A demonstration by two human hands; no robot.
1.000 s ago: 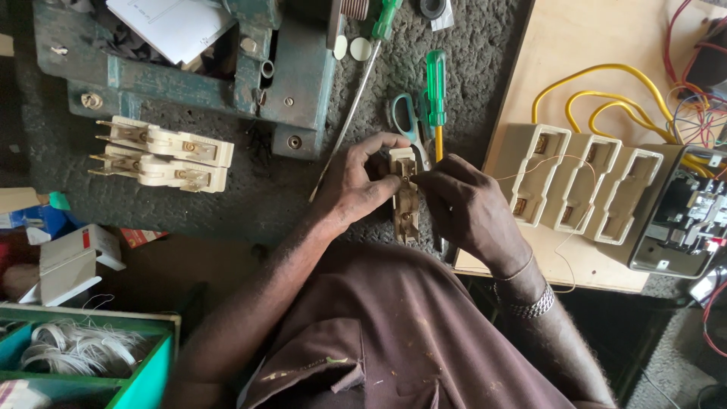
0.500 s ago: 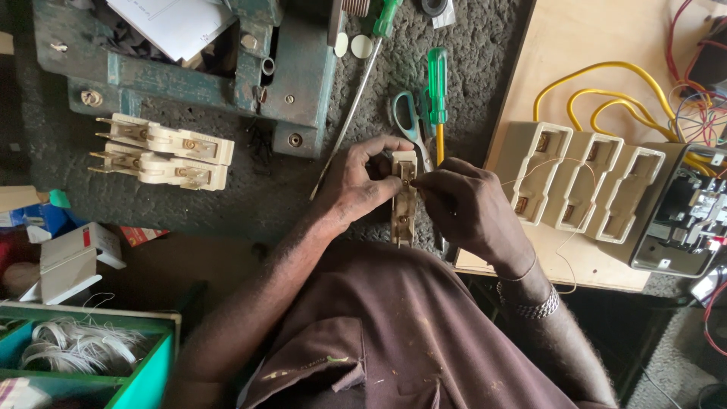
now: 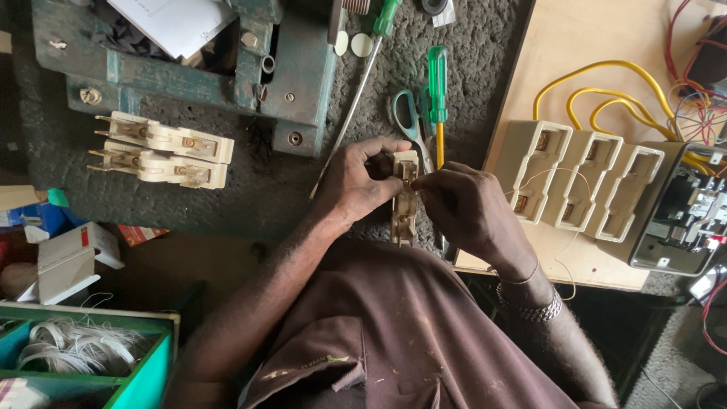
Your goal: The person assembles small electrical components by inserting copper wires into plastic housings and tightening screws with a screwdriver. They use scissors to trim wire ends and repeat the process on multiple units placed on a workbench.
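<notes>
My left hand [image 3: 356,185] grips a cream porcelain fuse carrier [image 3: 404,204], held upright over my lap at the bench edge. My right hand [image 3: 473,212] pinches at the carrier's upper part with fingertips; a thin wire [image 3: 564,227] trails from there toward the right. Two more cream fuse carriers [image 3: 163,149] with metal prongs lie on the dark mat to the left. A cream fuse base with three open slots [image 3: 587,182] sits on a wooden board to the right.
Green-handled screwdrivers [image 3: 437,83] and scissors [image 3: 409,121] lie just beyond my hands. A green metal casing [image 3: 295,76] with paper on it stands at the back left. Yellow cables [image 3: 606,83] loop on the wooden board [image 3: 583,38]. A green tray with wire coils [image 3: 83,348] sits lower left.
My hands have barely moved; the right fingertips shifted slightly on the carrier's upper end. The carrier stays in the left hand.
</notes>
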